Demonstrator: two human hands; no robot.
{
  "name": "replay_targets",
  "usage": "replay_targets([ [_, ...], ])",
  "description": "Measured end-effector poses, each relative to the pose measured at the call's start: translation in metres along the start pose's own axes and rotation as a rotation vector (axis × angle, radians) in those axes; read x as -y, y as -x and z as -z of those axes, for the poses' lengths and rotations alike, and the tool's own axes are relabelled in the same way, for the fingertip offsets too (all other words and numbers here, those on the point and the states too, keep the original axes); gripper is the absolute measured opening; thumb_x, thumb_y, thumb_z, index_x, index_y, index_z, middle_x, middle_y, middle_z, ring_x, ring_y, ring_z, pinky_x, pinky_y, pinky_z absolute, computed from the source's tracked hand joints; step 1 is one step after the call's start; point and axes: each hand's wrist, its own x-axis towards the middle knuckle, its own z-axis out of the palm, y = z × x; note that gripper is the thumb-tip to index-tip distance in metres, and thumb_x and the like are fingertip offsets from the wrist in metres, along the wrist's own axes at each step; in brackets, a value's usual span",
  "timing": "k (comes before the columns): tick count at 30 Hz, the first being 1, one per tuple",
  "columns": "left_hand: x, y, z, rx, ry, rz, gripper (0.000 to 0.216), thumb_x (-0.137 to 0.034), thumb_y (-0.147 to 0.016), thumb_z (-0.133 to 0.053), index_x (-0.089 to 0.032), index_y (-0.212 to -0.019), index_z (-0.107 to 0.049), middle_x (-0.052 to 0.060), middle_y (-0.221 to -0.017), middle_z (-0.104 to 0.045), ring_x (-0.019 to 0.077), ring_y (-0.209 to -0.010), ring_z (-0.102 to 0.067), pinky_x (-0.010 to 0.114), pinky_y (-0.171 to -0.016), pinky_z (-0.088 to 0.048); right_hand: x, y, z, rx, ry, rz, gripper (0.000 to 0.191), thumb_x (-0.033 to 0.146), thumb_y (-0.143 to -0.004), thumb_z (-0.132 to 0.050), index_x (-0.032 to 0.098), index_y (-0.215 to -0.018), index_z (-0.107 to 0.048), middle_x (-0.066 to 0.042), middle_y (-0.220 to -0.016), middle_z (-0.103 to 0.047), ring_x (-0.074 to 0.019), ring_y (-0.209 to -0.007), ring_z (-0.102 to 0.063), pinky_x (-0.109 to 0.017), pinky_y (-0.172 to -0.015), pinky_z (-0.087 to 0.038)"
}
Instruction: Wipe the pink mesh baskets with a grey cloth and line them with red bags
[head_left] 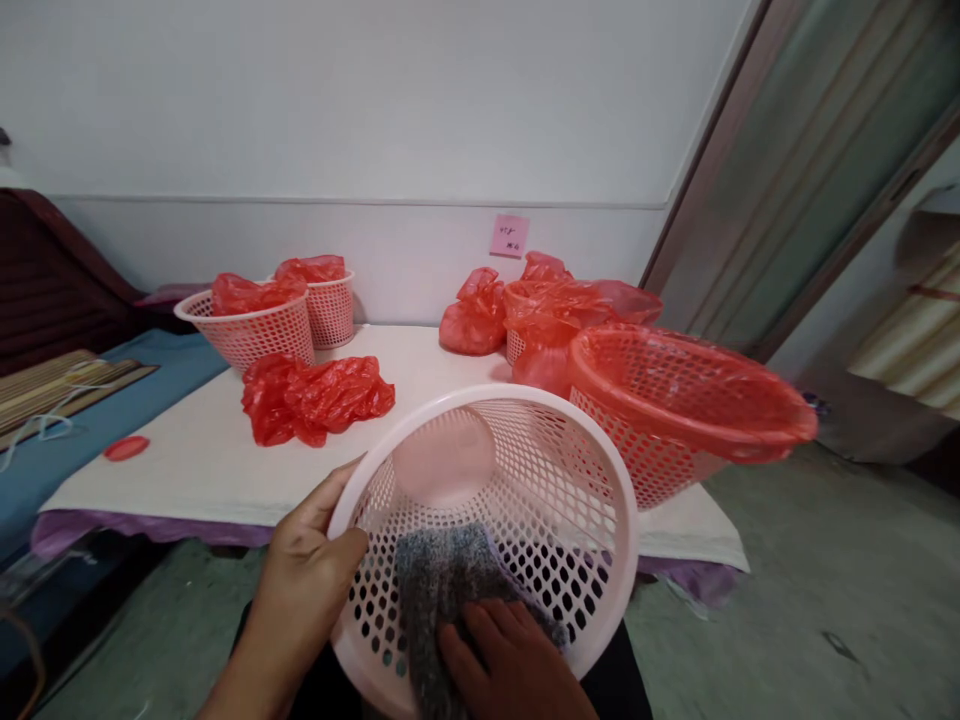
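Observation:
A pink perforated plastic basket [525, 440] is tilted toward me, low in the middle of the view. My left hand [304, 585] grips its left rim, thumb over the edge. Inside the basket my right hand [510, 665] presses a grey cloth [439, 580] flat against the lower wall, fingers stretched over the cloth. Just behind the basket on the right, a red basket [675, 400] lined with a red bag stands at the table's corner.
A white-covered table [187, 465] carries a crumpled red plastic bag [315, 398], two pink baskets [255, 325] with red bags at the back left, and more red bags [480, 315] at the back right. A small red lid [126, 447] lies at its left. A door frame stands right.

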Motion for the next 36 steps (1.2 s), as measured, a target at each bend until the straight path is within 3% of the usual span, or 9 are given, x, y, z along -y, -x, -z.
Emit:
replay_targets([
  [6, 0.007, -0.003, -0.001, 0.008, -0.134, -0.134, 0.05, -0.031, -0.076, -0.066, -0.023, -0.124, -0.057, 0.004, -0.123, -0.065, 0.0234, -0.113, -0.06, 0.032, -0.097, -0.045, 0.005, -0.02, 0.0, 0.009, -0.081, -0.047, 0.029, 0.021, -0.081, -0.062, 0.017, -0.11, -0.057, -0.005, -0.083, -0.068, -0.0231, -0.068, -0.062, -0.036, -0.058, -0.051],
  [14, 0.075, 0.029, -0.008, -0.164, -0.109, 0.028, 0.05, -0.046, -0.085, -0.056, -0.02, -0.128, -0.053, 0.008, -0.129, -0.061, 0.0263, -0.125, -0.051, 0.036, -0.105, -0.038, 0.012, -0.054, 0.0, 0.11, -0.611, -0.175, 0.067, 0.028, -0.073, -0.067, 0.013, -0.134, -0.043, -0.017, -0.129, -0.055, -0.0262, -0.114, -0.054, -0.035, -0.094, -0.047],
  [17, 0.078, 0.027, -0.003, -0.215, -0.136, 0.046, 0.052, -0.048, -0.082, -0.057, -0.02, -0.126, -0.056, 0.007, -0.125, -0.064, 0.0268, -0.119, -0.055, 0.035, -0.101, -0.042, 0.01, -0.048, -0.011, 0.198, -0.434, -0.136, 0.048, 0.026, -0.082, -0.062, 0.019, -0.128, -0.051, -0.013, -0.122, -0.06, -0.0265, -0.106, -0.058, -0.037, -0.087, -0.05],
  [21, 0.079, 0.027, -0.001, -0.19, -0.066, 0.099, 0.055, -0.049, -0.08, -0.06, -0.019, -0.126, -0.056, 0.008, -0.121, -0.066, 0.0277, -0.114, -0.059, 0.036, -0.095, -0.047, -0.012, -0.036, -0.021, 0.318, -0.085, -0.198, 0.02, 0.012, -0.081, -0.06, 0.019, -0.099, -0.066, -0.011, -0.095, -0.068, -0.0276, -0.086, -0.063, -0.039, -0.072, -0.052],
  [25, 0.084, 0.034, -0.008, -0.123, -0.063, 0.034, 0.054, -0.048, -0.082, -0.059, -0.021, -0.129, -0.053, 0.008, -0.127, -0.063, 0.028, -0.122, -0.053, 0.038, -0.103, -0.04, -0.039, -0.041, -0.018, 0.44, -0.017, -0.407, 0.023, 0.0, -0.076, -0.053, 0.016, -0.086, -0.067, -0.011, -0.086, -0.067, -0.0251, -0.08, -0.063, -0.035, -0.069, -0.048],
  [28, 0.084, 0.04, -0.016, -0.116, -0.059, -0.005, 0.051, -0.046, -0.085, -0.055, -0.022, -0.13, -0.052, 0.008, -0.13, -0.06, 0.0272, -0.126, -0.05, 0.038, -0.107, -0.036, -0.039, -0.059, -0.019, 0.317, -0.242, -0.499, 0.028, 0.002, -0.077, -0.05, 0.018, -0.096, -0.064, -0.008, -0.093, -0.065, -0.0213, -0.086, -0.062, -0.031, -0.076, -0.047],
  [31, 0.082, 0.043, -0.019, -0.13, -0.119, -0.04, 0.048, -0.044, -0.085, -0.056, -0.022, -0.127, -0.056, 0.007, -0.133, -0.059, 0.0266, -0.13, -0.046, 0.036, -0.109, -0.033, -0.022, -0.077, -0.03, 0.186, -0.368, -0.438, 0.043, 0.011, -0.078, -0.054, 0.016, -0.12, -0.054, -0.011, -0.111, -0.062, -0.022, -0.1, -0.057, -0.033, -0.086, -0.045],
  [33, 0.082, 0.044, -0.016, -0.145, -0.142, -0.023, 0.049, -0.044, -0.084, -0.056, -0.021, -0.128, -0.056, 0.007, -0.131, -0.06, 0.0272, -0.128, -0.047, 0.036, -0.108, -0.034, -0.015, -0.082, -0.042, 0.211, -0.307, -0.36, 0.054, 0.014, -0.078, -0.057, 0.015, -0.131, -0.047, -0.013, -0.119, -0.059, -0.0233, -0.103, -0.055, -0.035, -0.088, -0.045],
  [36, 0.086, 0.046, -0.011, -0.165, -0.124, 0.008, 0.055, -0.044, -0.084, -0.057, -0.019, -0.132, -0.052, 0.008, -0.129, -0.061, 0.0287, -0.125, -0.05, 0.039, -0.108, -0.034, -0.027, -0.083, -0.06, 0.3, -0.184, -0.331, 0.047, 0.012, -0.082, -0.053, 0.014, -0.129, -0.05, -0.015, -0.111, -0.063, -0.0244, -0.096, -0.058, -0.038, -0.082, -0.047],
])
